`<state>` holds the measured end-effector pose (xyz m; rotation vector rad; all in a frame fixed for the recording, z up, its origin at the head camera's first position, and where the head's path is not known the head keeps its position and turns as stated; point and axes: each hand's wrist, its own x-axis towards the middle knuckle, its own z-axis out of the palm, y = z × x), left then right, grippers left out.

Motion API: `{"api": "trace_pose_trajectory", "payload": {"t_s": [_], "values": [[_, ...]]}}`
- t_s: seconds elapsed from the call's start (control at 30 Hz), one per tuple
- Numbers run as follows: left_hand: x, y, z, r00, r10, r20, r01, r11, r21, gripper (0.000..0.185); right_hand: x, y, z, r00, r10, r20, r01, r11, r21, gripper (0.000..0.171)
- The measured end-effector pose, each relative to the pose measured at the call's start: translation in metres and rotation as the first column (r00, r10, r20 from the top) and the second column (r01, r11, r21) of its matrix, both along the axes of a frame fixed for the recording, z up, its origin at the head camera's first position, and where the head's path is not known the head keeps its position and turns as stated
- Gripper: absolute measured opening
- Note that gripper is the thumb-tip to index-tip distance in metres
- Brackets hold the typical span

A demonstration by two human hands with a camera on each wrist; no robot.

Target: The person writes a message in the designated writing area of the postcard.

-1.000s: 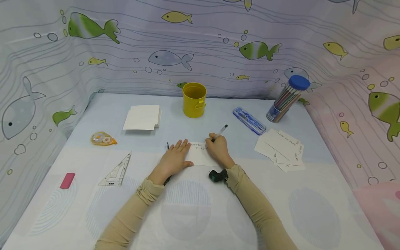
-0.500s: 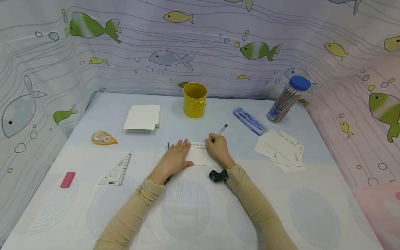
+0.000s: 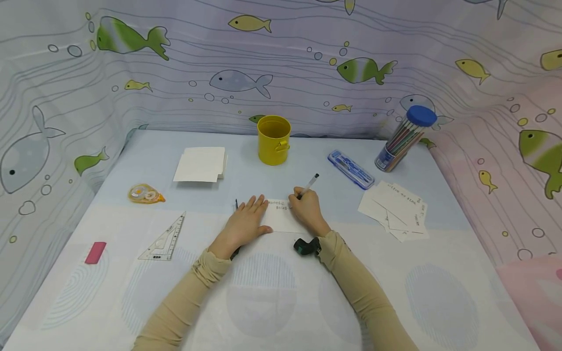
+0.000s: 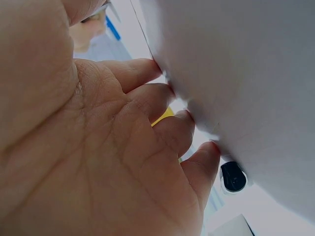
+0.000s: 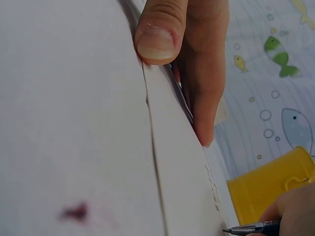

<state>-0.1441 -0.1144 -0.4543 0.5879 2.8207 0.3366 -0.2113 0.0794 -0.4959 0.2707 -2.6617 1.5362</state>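
A small white card (image 3: 283, 223) with handwritten lines near its top lies on the table between the hands. The left hand (image 3: 246, 222) rests flat on its left part, fingers spread, thumb by the lower edge. The right hand (image 3: 306, 208) pinches a pen (image 3: 313, 182) with a clear barrel and black end, leaning up to the right. In the right wrist view, the pen's metal tip (image 5: 236, 229) meets the card at the end of the writing. A slim object with a black end (image 4: 233, 177) lies beside the left little finger, mostly hidden by the hand in the head view.
Leftward lie a correction tape (image 3: 145, 194), set square (image 3: 164, 241) and pink eraser (image 3: 94, 253). Behind stand blank cards (image 3: 199, 165) and a yellow bucket (image 3: 273, 141). At right are a blue case (image 3: 350, 169), a pencil jar (image 3: 401, 139) and written cards (image 3: 395, 209).
The pen's upper end has shifted very slightly to the left. Both hands and the card keep their places.
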Motion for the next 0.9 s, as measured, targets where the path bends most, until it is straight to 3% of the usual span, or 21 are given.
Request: {"api": "trace_pose_trajectory", "payload": {"t_s": [0.43,0.73,0.9], "values": [[0.0002,0.0006,0.0008,1.0,0.007,0.012,-0.007,1.0,0.009,0.08,-0.0009,0.0007,-0.0015,1.0,-0.009,-0.013,0.008,1.0,-0.016,0.039],[-0.0004,0.0005,0.0014,1.0,0.002,0.003,-0.002,1.0,0.007,0.079,-0.0017,0.0002,0.0005,1.0,-0.009,0.0,0.009,0.999,0.031,0.039],[-0.0003,0.0004,0.0012,1.0,0.005,0.012,-0.005,1.0,0.008,0.08,-0.0016,0.0005,-0.0011,1.0,-0.013,0.006,0.013,1.0,0.0,0.039]]}}
